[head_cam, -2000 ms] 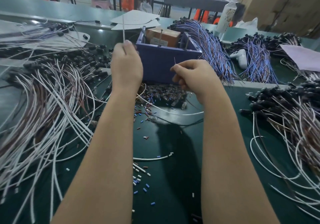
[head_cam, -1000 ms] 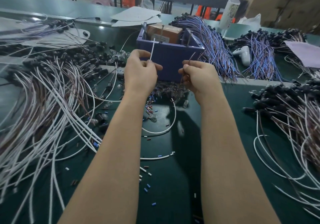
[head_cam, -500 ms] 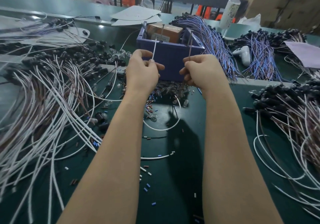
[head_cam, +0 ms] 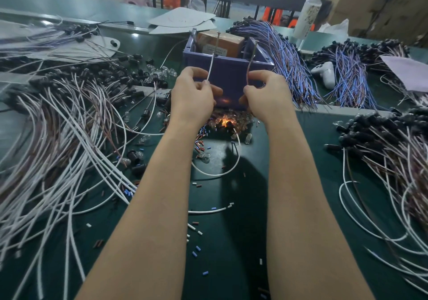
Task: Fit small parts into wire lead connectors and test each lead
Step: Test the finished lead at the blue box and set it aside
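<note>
My left hand (head_cam: 193, 96) pinches the white wire (head_cam: 211, 67) of a lead, its end pointing up at a metal pin on the blue bin (head_cam: 228, 75). My right hand (head_cam: 266, 96) pinches the lead's brown wire (head_cam: 251, 63), whose end reaches up to a second pin. Both hands are in front of the bin. Below them the lead's bulb glows orange (head_cam: 228, 122) among a pile of small glass bulbs (head_cam: 231, 119). The lead's loop (head_cam: 217, 172) hangs down to the green table.
A big fan of white and brown leads (head_cam: 58, 142) with black sockets covers the left. More such leads (head_cam: 389, 156) lie on the right. Blue-purple wire bundles (head_cam: 284, 56) and a white controller (head_cam: 324, 72) sit behind. A cardboard box (head_cam: 220, 41) fills the bin. Wire-sleeve scraps (head_cam: 196, 248) litter the middle.
Both hands came together in front of the bin and raised the two wire ends to the pins. An orange glow has appeared in the bulb pile under my hands.
</note>
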Demonstrator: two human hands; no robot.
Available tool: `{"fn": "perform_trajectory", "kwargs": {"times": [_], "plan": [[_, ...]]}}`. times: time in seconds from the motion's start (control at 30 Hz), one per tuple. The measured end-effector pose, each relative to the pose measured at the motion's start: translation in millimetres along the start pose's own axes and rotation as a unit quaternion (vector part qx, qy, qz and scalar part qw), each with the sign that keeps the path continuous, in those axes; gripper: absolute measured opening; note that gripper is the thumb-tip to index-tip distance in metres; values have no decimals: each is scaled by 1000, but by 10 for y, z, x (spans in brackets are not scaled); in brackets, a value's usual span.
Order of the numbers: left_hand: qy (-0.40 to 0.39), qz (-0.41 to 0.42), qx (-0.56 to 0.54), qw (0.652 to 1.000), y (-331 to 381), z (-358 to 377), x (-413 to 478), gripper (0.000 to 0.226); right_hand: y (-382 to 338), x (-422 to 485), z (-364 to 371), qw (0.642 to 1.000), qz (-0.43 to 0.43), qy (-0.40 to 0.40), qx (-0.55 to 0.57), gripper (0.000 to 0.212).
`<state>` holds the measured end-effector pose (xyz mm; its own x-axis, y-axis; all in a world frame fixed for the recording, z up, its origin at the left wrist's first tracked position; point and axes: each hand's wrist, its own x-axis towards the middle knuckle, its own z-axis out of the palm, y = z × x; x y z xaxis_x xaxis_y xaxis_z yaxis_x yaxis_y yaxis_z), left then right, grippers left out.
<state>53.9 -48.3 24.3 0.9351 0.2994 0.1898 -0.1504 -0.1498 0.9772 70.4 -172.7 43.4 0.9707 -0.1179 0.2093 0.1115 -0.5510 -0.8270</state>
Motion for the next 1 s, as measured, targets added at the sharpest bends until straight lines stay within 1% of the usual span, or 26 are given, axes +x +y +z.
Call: {"fn": "perform_trajectory", "kwargs": {"times": [0.17, 0.33, 0.57, 0.63, 0.7, 0.73, 0.77, 0.8, 0.83, 0.87, 0.9, 0.93, 0.97, 1.0], "plan": [[0, 1, 0, 1000, -8, -7, -1, 12, -33, -33, -13, 1000, 7, -11, 11, 38], [-4, 5, 19, 1000, -22, -7, -10, 13, -15, -41, -15, 999, -7, -21, -27, 45], [-9, 9, 24, 1000, -27, -13, -5, 14, 19, -25, -11, 999, -11, -26, -16, 44], [-11, 6, 24, 1000, -23, -12, -8, 13, 21, -26, -11, 999, -13, -29, -20, 41], [-14, 5, 25, 1000, -14, -14, -19, 12, 20, -22, -15, 1000, 1, -30, 8, 29], [-12, 2, 22, 1000, -12, -18, -19, 12, 12, -26, -22, 999, 22, -29, 39, 26], [-9, -2, 17, 1000, -12, -25, -16, 12, 20, -27, -33, 997, 43, -28, 62, 29], [-3, -8, 13, 1000, -9, -35, -12, 13, 46, -30, -41, 996, 60, -35, 52, 31], [4, -12, 9, 1000, -4, -48, -8, 13, 72, -39, -45, 996, 68, -54, -1, 30], [12, -16, 8, 1000, 0, -62, -4, 12, 105, -46, -40, 990, 72, -84, -84, 23], [19, -19, 8, 1000, 1, -75, -5, 11, 117, -77, -19, 976, 79, -120, -163, 19], [24, -22, 10, 999, 4, -82, -10, 11, 128, -105, 15, 958, 96, -154, -222, 27], [26, -26, 12, 999, 13, -84, -21, 11, 141, -129, 61, 943, 115, -180, -257, 38], [25, -28, 15, 999, 29, -83, -37, 12, 149, -147, 116, 935, 125, -196, -270, 43]]}}
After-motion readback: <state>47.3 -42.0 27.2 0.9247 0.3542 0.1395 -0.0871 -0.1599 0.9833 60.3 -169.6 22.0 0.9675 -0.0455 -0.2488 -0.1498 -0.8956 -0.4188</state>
